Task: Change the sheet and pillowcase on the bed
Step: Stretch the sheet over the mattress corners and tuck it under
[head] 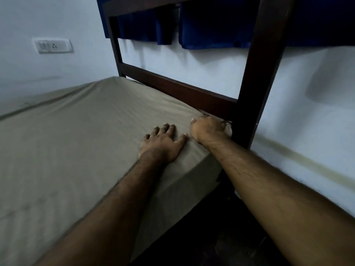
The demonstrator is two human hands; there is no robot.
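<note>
I see pale walls behind a dark bed frame. The olive-grey sheet lies smooth over the mattress, filling the left. My left hand presses flat near the corner; my right hand pinches its far edge.

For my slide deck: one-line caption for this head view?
Left hand presses the sheet flat; right hand tucks it by the bed frame.
</note>
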